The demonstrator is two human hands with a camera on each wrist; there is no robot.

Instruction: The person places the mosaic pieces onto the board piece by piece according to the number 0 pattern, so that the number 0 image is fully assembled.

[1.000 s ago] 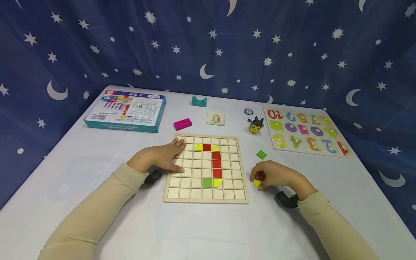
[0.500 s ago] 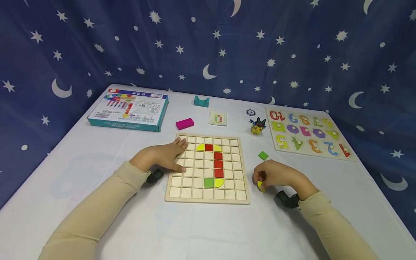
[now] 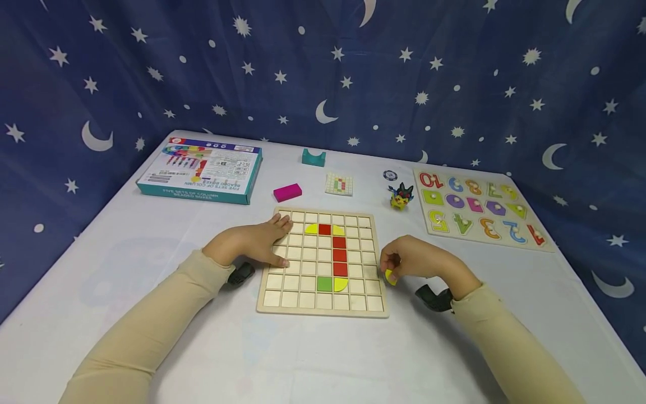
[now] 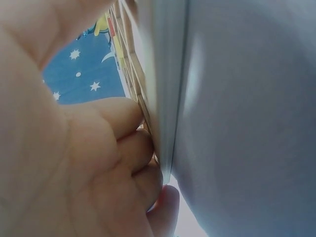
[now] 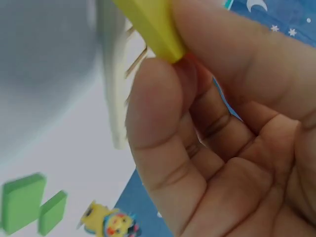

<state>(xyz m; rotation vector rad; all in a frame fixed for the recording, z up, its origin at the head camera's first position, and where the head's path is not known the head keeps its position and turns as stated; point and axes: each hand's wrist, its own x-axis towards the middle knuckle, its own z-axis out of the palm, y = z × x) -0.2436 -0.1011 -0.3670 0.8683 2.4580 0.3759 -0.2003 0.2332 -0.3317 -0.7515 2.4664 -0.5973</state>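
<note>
A wooden grid board (image 3: 303, 301) lies in the middle of the white table. It carries a red column (image 3: 339, 255) topped by a red square between two yellow pieces, and a green square (image 3: 324, 284) next to a yellow piece at its foot. My left hand (image 3: 252, 244) rests flat on the board's left side, fingers straight; the left wrist view shows those fingers (image 4: 123, 148) against the board edge (image 4: 143, 98). My right hand (image 3: 391, 269) pinches a small yellow piece (image 3: 390, 276) at the board's right edge. In the right wrist view that yellow piece (image 5: 148, 24) sits between thumb and fingertips.
At the back lie a teal box (image 3: 202, 171), a magenta block (image 3: 287, 192), a teal block (image 3: 313, 157), a pattern card (image 3: 338, 184), a small toy figure (image 3: 401, 196) and a number puzzle (image 3: 479, 207). Green blocks (image 5: 22, 202) lie near my right hand. A starry blue cloth hangs behind.
My right hand lifted the yellow piece off the table and carried it left to the board's right edge, now covering the green square on the table. The left hand stayed put.
</note>
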